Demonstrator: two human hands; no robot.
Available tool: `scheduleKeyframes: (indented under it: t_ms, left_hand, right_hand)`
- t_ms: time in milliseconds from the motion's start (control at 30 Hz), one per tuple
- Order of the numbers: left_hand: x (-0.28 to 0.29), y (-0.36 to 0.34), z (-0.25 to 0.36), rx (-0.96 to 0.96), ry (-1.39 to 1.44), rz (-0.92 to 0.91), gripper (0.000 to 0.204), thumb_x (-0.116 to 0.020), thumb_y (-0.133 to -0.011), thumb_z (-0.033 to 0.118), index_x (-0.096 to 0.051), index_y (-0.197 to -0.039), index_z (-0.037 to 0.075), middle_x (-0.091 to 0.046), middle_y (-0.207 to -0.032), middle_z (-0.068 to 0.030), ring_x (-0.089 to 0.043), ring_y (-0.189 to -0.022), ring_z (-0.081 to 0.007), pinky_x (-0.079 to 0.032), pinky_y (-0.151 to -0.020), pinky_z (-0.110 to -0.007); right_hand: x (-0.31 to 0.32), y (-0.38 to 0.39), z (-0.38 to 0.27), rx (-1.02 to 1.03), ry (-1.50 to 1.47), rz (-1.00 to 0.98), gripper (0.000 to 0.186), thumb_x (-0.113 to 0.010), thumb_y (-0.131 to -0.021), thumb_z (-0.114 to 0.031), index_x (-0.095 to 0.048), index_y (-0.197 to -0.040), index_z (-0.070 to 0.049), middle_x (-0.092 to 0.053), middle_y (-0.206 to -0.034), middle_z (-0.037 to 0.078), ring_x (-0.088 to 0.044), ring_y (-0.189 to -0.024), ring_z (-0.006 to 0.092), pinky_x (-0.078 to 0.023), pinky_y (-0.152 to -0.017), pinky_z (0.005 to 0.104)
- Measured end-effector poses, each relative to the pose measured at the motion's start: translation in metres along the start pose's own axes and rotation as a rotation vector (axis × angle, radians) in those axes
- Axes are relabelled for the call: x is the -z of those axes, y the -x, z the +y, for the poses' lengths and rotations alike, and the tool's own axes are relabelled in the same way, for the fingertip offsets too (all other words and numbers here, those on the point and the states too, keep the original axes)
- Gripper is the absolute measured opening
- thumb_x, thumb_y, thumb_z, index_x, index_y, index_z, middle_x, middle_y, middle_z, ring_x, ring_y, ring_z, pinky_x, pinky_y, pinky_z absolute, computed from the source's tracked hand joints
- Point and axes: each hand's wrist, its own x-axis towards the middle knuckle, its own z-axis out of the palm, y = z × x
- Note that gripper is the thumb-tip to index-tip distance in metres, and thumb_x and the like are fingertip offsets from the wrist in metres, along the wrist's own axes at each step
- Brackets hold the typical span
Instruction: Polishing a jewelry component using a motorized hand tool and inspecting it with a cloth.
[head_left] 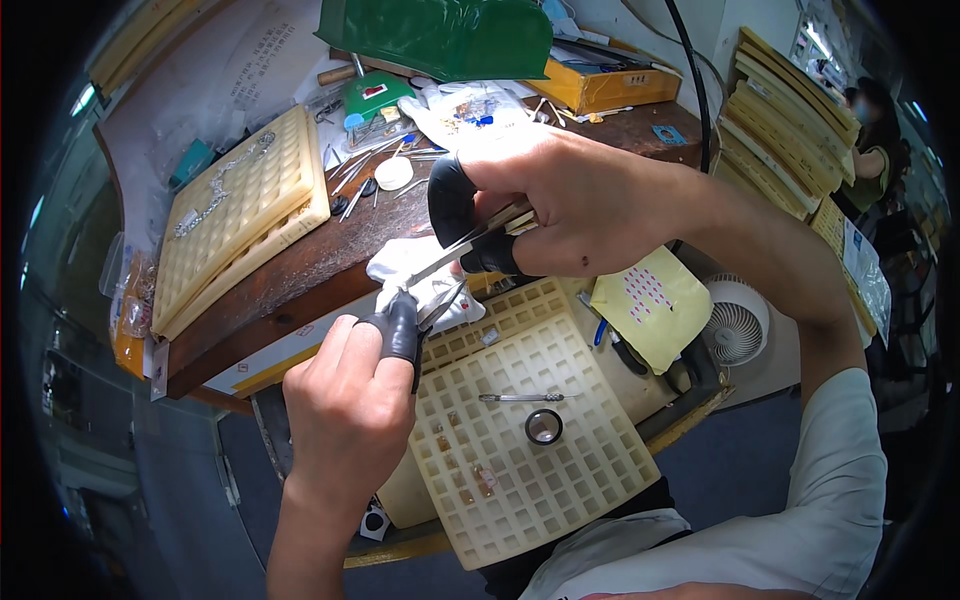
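Observation:
My left hand (350, 390), a black cover on a finger, pinches something small and pale that glare blurs. A pointed metal piece (443, 304) sticks out beside those fingers; whether the hand holds it I cannot tell. From the right my right hand (570, 205), also with black finger covers, grips a slim flat metal tool (436, 266). Its far end meets the left fingertips; its exact kind is unclear. Behind lies a white cloth (405, 258) at the bench edge. Below is a cream gridded tray (540, 470) bearing a thin metal hand tool (522, 398) and a black-rimmed loupe (544, 427).
On the wooden bench (270, 285), stacked gridded trays (235, 225) carry a silvery chain (215, 190). Several thin tools lie near a green dustpan-like scoop (435, 40) and an orange box (620, 88). A yellow sheet (652, 310) and white fan (738, 320) are to the right.

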Motion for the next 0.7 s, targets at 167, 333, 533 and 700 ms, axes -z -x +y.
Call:
scheduleKeyframes:
  t_ms: [167,333,533,700]
  left_hand:
    - [0.0008,-0.0003,0.0002,-0.003,-0.007,-0.006,0.018,-0.06,-0.055,0.001,-0.043,-0.058,0.005,-0.038,-0.065,-0.0072,-0.047,-0.058,-0.0234,-0.034,-0.042,-0.036]
    - [0.0002,0.0001,-0.0001,-0.005,-0.007,-0.001,0.018,-0.06,-0.055,0.001,-0.042,-0.059,0.005,-0.038,-0.065,-0.0072,-0.047,-0.058,-0.0233,-0.034,-0.042,-0.036]
    - [-0.001,0.0002,-0.0002,-0.001,0.0,0.004,0.019,-0.06,-0.055,0.0,-0.041,-0.058,0.006,-0.037,-0.065,-0.007,-0.047,-0.058,-0.0229,-0.034,-0.042,-0.036]
    - [-0.0005,0.0001,-0.0003,-0.005,-0.004,0.004,0.019,-0.06,-0.055,0.0,-0.042,-0.058,0.005,-0.037,-0.065,-0.0071,-0.047,-0.058,-0.0231,-0.034,-0.042,-0.036]
  right_hand:
    - [-0.0017,0.0004,0.0027,0.019,-0.042,0.006,0.022,-0.06,-0.07,-0.002,-0.055,-0.092,0.003,-0.067,-0.081,0.018,-0.066,-0.073,0.0286,-0.051,-0.067,0.0393]
    - [-0.0014,-0.0001,0.0022,0.02,-0.01,0.005,0.022,-0.059,-0.071,-0.002,-0.055,-0.092,0.002,-0.067,-0.081,0.017,-0.066,-0.073,0.0288,-0.051,-0.067,0.0394]
    - [-0.0021,-0.0002,0.005,0.026,-0.014,0.007,0.022,-0.059,-0.07,-0.002,-0.054,-0.091,0.004,-0.065,-0.079,0.018,-0.065,-0.071,0.0288,-0.05,-0.065,0.0397]
    - [-0.0012,-0.0004,0.004,0.039,-0.026,0.013,0.022,-0.059,-0.07,-0.001,-0.053,-0.09,0.004,-0.064,-0.078,0.017,-0.064,-0.071,0.0288,-0.05,-0.065,0.04]
